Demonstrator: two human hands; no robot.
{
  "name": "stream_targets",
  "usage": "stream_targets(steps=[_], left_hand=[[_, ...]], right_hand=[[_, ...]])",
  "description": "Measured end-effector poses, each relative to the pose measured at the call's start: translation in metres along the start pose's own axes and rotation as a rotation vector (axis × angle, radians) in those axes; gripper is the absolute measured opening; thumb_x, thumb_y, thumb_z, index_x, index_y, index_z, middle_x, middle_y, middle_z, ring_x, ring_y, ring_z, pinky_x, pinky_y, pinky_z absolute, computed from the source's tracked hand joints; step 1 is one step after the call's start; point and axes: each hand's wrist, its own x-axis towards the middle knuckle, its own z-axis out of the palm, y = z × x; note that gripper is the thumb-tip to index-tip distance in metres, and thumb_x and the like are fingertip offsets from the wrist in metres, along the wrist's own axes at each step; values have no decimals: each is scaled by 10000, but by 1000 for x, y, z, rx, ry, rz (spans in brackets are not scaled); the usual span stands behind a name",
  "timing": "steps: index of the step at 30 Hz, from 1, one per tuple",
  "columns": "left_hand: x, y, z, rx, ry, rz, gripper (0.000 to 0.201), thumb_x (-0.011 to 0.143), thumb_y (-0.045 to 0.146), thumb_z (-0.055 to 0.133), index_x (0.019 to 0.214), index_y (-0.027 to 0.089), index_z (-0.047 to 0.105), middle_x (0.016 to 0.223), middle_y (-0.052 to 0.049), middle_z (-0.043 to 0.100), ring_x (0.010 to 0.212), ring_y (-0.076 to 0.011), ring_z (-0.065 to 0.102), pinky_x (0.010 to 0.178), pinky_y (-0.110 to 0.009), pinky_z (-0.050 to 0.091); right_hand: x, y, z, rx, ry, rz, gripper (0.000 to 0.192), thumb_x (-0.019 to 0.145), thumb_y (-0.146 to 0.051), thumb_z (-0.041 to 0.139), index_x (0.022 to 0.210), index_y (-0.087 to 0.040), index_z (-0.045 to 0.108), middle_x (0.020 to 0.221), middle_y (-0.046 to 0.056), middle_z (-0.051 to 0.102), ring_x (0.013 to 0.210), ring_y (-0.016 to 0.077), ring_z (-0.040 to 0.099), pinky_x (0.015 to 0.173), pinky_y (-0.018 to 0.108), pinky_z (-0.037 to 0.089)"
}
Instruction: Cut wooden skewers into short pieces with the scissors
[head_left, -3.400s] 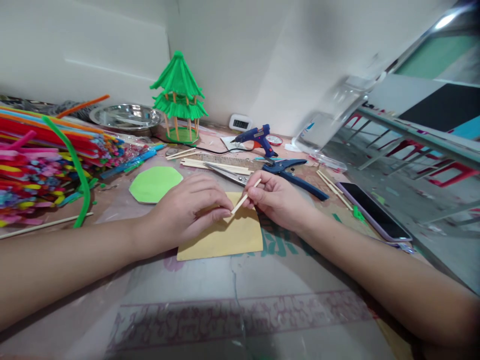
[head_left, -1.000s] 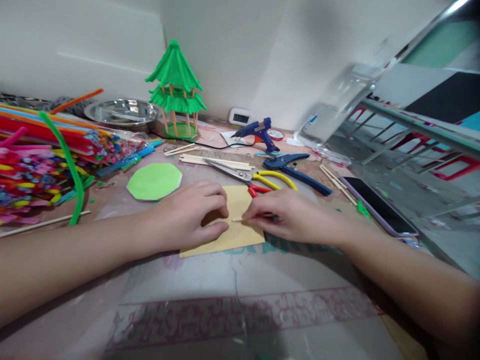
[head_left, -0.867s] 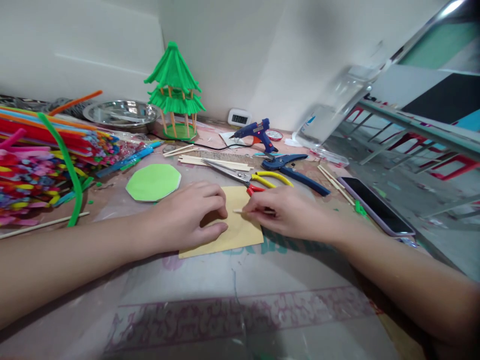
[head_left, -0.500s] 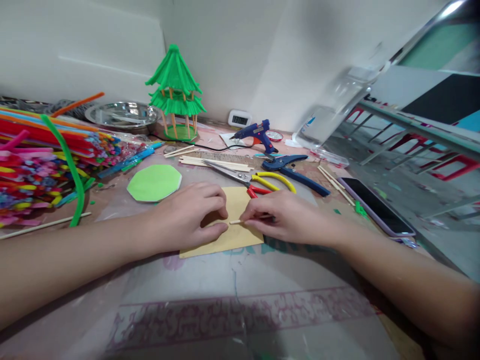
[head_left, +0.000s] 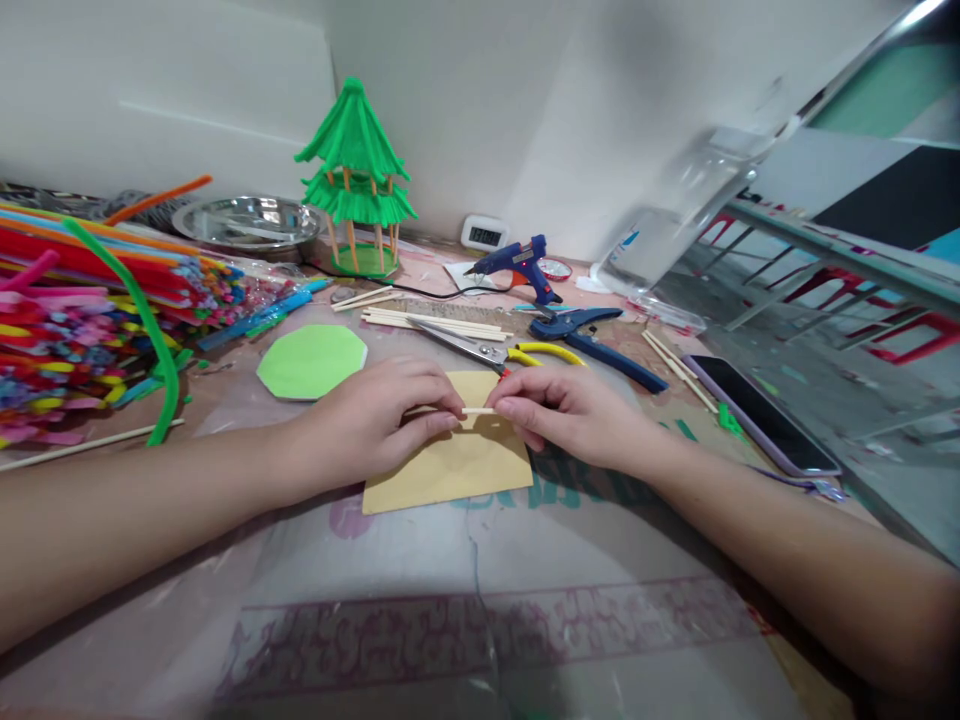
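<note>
A short pale wooden stick (head_left: 478, 411) is held level between my two hands. My left hand (head_left: 397, 410) pinches its left end, and my right hand (head_left: 559, 412) pinches the other end between thumb and fingers. Beneath them a yellow card (head_left: 442, 475) lies flat, partly covered by both hands. Just beyond the fingers are scissors (head_left: 480, 350) with yellow handles, and a red handle mostly hidden by my right hand. To the left of the card rests a light green octagon (head_left: 311, 360).
Behind stand a green pagoda model (head_left: 352, 180), a timer (head_left: 484, 232) and a blue glue gun (head_left: 517, 262). Blue-handled cutters (head_left: 600, 350), loose sticks (head_left: 435, 325) and a phone (head_left: 761, 410) lie around. Bundles of pipe cleaners (head_left: 90, 320) fill the left; a clear bottle (head_left: 667, 220) leans at right.
Both hands have lifted slightly off the card. The stick rose with my right hand, and my left fingers have closed on its left end.
</note>
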Motion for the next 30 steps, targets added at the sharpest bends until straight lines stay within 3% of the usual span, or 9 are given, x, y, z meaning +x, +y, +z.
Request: stream_targets(steps=[6, 17, 21, 27, 30], left_hand=[[0, 2, -1, 17, 7, 15, 156, 981, 279, 563, 956, 207, 699, 999, -27, 704, 953, -176, 625, 835, -304, 467], [1, 3, -2, 34, 13, 18, 217, 991, 344, 545, 909, 201, 686, 961, -38, 700, 936, -185, 617, 828, -322, 463], [0, 3, -1, 52, 20, 19, 209, 985, 343, 545, 913, 202, 681, 946, -43, 697, 923, -190, 618, 812, -324, 466], [1, 5, 0, 78, 59, 17, 123, 907, 170, 554, 934, 203, 669, 993, -31, 678, 958, -181, 610, 845, -317, 469], [1, 4, 0, 106, 58, -23, 132, 850, 149, 577, 936, 190, 669, 1055, -52, 656, 1011, -207, 602, 890, -349, 473]], right_hand=[[0, 0, 2, -35, 23, -22, 230, 939, -363, 570, 897, -163, 677, 650, -23, 565, 490, 86, 483, 446, 215, 351], [0, -4, 1, -117, -6, -31, 257, 977, -361, 523, 875, -174, 666, 523, -62, 516, 482, 93, 471, 489, 216, 365], [1, 0, 2, -125, -5, -69, 223, 959, -359, 565, 949, -175, 691, 632, -38, 582, 539, 93, 493, 500, 216, 357], [0, 5, 4, -69, 31, -70, 140, 912, -325, 644, 926, -190, 679, 792, 8, 670, 684, 131, 607, 609, 246, 464], [-2, 4, 6, -226, 60, -175, 107, 920, -275, 635, 924, -182, 687, 819, 24, 689, 716, 139, 619, 630, 247, 463]])
